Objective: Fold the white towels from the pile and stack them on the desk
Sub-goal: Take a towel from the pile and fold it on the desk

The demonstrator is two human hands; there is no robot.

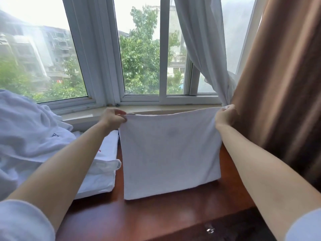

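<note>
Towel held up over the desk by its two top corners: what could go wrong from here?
1. The left hand and right hand only pinch the towel at its corners; a slip would probably spoil the fold.
2. Its bottom edge hangs near the desk front, so it might slide off when lowered.
3. The unfolded pile bulges beside the folded stack and could spill onto it.
</note>
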